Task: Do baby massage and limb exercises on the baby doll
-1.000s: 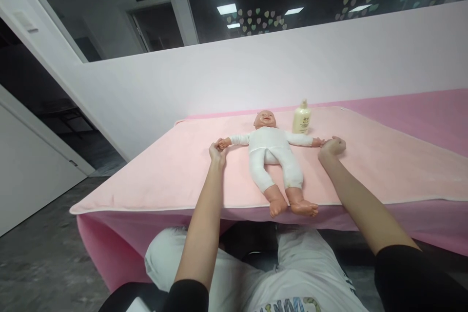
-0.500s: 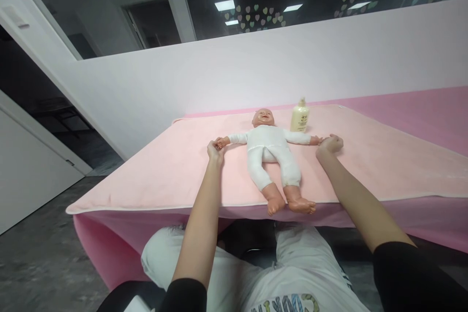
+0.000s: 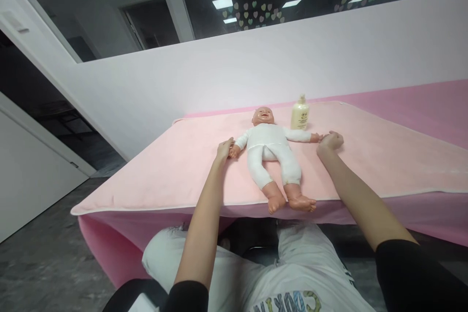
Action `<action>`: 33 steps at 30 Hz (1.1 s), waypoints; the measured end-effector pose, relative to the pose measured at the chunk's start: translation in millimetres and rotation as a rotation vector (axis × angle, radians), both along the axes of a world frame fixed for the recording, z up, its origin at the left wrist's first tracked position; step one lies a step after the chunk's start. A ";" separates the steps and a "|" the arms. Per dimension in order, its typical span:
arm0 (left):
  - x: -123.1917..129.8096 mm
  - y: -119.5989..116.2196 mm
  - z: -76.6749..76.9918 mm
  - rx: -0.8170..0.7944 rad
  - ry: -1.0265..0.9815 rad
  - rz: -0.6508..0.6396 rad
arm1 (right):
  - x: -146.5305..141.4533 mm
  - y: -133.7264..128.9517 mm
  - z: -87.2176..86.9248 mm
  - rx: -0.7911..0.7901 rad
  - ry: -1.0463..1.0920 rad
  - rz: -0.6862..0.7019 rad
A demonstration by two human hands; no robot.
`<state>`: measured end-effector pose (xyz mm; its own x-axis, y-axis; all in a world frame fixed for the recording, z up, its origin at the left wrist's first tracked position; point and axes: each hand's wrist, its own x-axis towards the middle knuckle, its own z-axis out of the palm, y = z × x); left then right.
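Note:
A baby doll [image 3: 269, 136] in a white bodysuit lies on its back on the pink towel, its head toward the wall and its bare feet at the near edge. At the doll's hand on the left, my left hand [image 3: 224, 149] has its fingers closed about the small fingers; they are partly hidden. The doll's arm on that side slants down from the shoulder. On the other side, my right hand [image 3: 332, 141] is closed with the doll's hand pinched in it, and that arm is stretched straight out sideways.
A pale yellow pump bottle [image 3: 300, 113] stands upright behind the doll's arm on the right. The pink towel [image 3: 164, 165] covers the table up to the white wall [image 3: 226, 73]. My legs [image 3: 234, 273] are below the table's front edge.
My left hand has moved right and slightly down toward the doll's body, and the doll's arm there has swung from straight out to slanting down. My right hand stays in place.

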<state>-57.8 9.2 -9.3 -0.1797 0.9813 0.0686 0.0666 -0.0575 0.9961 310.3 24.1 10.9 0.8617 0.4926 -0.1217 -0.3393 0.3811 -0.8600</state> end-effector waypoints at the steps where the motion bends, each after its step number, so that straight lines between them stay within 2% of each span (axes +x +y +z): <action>1: 0.2 -2.1 2.8 -0.060 -0.040 -0.042 | -0.4 -0.8 0.6 0.002 0.008 0.002; 5: 0.7 -13.7 14.8 -0.262 -0.185 -0.395 | -0.2 -1.2 0.4 0.006 0.018 0.021; 7: 0.2 -18.2 18.5 -0.321 -0.287 -0.504 | 0.3 -0.6 -0.3 0.011 0.013 0.031; 11: -0.5 -22.0 21.8 -0.386 -0.572 -0.439 | 0.4 -0.3 -1.1 0.000 -0.003 0.045; 15: 2.0 -23.1 23.9 -0.316 -0.750 -0.523 | 0.3 0.3 -0.9 -0.013 -0.014 0.050; 18: 4.8 -23.0 22.7 -0.246 -0.670 -0.512 | 0.6 1.2 -0.9 -0.026 -0.020 0.059; 22: 7.5 -24.7 17.2 -0.072 -0.367 -0.398 | 0.3 0.6 -0.7 -0.039 -0.016 0.050; 25: 8.6 -25.1 13.3 0.063 -0.205 -0.385 | -0.9 -1.9 1.1 0.004 0.019 0.039; 28: 7.0 -20.7 9.7 0.127 -0.190 -0.365 | -2.1 -4.3 3.7 0.023 0.041 0.034; 33: 1.8 -12.4 4.1 0.075 -0.213 -0.362 | -2.0 -4.0 5.0 0.035 0.064 0.031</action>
